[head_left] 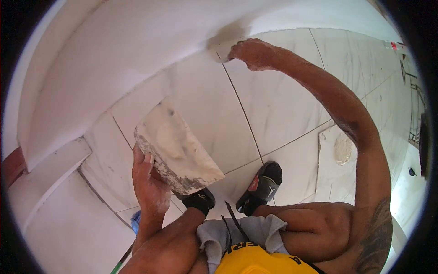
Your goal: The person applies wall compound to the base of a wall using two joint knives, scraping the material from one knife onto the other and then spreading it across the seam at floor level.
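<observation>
Board (175,141), edge gripped by left hand (150,187) — tiles (210,100) giving room toward wall (114,59).

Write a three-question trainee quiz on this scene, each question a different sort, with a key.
1. Which of the two hands holds the flat, pale-smeared board?
2. True or false: the right hand is near the foot of the white wall.
3. What colour is the top being worn? A) red B) yellow C) blue

Key: 1. The left hand. 2. True. 3. B.
</observation>
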The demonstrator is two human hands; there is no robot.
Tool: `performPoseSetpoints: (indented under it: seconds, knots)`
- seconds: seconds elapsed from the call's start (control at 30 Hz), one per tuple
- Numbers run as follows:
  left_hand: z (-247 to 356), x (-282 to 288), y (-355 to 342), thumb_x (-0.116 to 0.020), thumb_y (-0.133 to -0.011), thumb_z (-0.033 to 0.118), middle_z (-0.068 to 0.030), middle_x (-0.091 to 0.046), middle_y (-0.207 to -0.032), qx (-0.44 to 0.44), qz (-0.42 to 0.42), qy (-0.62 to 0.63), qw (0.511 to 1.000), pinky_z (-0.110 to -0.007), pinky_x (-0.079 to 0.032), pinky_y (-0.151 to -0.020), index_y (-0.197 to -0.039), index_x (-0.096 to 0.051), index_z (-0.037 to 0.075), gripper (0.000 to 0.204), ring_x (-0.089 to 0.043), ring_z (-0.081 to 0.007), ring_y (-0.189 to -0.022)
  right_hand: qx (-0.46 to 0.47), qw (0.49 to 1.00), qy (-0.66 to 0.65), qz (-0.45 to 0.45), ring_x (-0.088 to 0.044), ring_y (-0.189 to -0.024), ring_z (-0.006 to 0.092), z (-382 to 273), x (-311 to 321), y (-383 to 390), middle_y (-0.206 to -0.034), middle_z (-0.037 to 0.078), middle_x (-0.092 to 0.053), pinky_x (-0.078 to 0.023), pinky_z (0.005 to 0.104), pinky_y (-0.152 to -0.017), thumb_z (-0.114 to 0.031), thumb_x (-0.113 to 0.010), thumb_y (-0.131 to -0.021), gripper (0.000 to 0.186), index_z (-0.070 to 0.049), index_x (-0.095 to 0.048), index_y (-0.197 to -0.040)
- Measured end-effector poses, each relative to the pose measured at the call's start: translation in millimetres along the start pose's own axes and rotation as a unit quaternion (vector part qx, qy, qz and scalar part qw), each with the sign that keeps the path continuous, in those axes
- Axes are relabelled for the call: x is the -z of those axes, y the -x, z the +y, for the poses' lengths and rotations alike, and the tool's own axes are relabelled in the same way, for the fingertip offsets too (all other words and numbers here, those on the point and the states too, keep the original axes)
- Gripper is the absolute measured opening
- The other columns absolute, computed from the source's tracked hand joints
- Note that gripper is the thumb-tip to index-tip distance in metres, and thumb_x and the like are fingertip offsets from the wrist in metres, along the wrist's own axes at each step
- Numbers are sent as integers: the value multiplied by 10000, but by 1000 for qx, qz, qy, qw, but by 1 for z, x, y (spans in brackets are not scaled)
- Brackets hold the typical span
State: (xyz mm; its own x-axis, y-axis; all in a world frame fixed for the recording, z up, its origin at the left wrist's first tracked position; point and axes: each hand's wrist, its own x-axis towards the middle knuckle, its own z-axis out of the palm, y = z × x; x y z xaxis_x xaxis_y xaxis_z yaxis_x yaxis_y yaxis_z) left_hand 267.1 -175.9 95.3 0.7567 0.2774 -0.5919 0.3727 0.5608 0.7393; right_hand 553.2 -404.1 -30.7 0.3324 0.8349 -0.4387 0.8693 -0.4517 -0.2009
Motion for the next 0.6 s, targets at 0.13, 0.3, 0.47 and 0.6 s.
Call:
performPoseSetpoints:
  seconds: [0.13, 0.3, 0.47, 0.6]
  knots:
    - [2, -8, -1, -431, -942, 216, -117, -450, -1365, 0, 1, 13, 1000, -379, -385, -1024, -1436, -293, 32, 545, -458, -225, -1242, -26, 997, -73, 26, -553, -1107, 280, 4, 8, 17, -1170, 118, -591, -477, 396, -934, 116, -475, -740, 473, -34, -572, -1178]
    - [-1, -5, -2, -430, -934, 222, -116, -458, -1359, 3, 10, -10, 1000, -381, -403, -1009, -1439, -289, 39, 556, -468, -226, -1234, -89, 989, -39, 109, -557, -1085, 293, 13, 6, 13, -1143, 125, -592, -484, 406, -917, 114, -469, -727, 473, -23, -567, -1169]
    - [1, -11, -3, -439, -903, 159, -132, -460, -1344, 7, 5, 37, 999, -381, -406, -1024, -1425, -265, 14, 569, -488, -231, -1224, -112, 992, 50, 32, -578, -1051, 281, 2, 7, -9, -1135, 110, -594, -514, 398, -872, 93, -489, -750, 439, -27, -568, -1165]
    - [-4, -10, -3, -420, -924, 216, -118, -453, -1362, -4, 10, 12, 1000, -390, -397, -1023, -1440, -283, 42, 561, -464, -239, -1238, -69, 990, 119, 13, -587, -1032, 256, -4, 7, -1, -1082, 101, -607, -535, 376, -831, 84, -503, -772, 432, -49, -568, -1178]
